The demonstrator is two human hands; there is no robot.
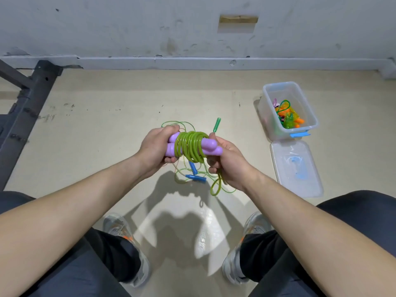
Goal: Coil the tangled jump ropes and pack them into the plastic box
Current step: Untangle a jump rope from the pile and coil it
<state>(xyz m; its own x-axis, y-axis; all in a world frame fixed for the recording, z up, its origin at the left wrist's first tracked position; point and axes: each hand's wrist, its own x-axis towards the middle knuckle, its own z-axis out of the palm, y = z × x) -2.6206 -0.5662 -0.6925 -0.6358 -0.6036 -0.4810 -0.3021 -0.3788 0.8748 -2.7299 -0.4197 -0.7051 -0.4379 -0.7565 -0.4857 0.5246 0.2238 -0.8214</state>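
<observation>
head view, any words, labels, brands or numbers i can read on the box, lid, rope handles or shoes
None can be read.
plastic box: no print; the blue bit at its near rim is a clip, not a label.
lid: only a blue patch, no letters.
purple handles, blue handles: plain.
shoes: orange marks, too blurred to tell as a logo.

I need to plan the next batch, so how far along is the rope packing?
Partly done. Done: the clear plastic box already holds bundled ropes, its lid off beside it. In hand: the left hand grips the purple handles while the right hand winds on the last loop of green rope. Left: boxing this bundle, then coiling the tangled thin ropes with blue handles on the floor.
</observation>
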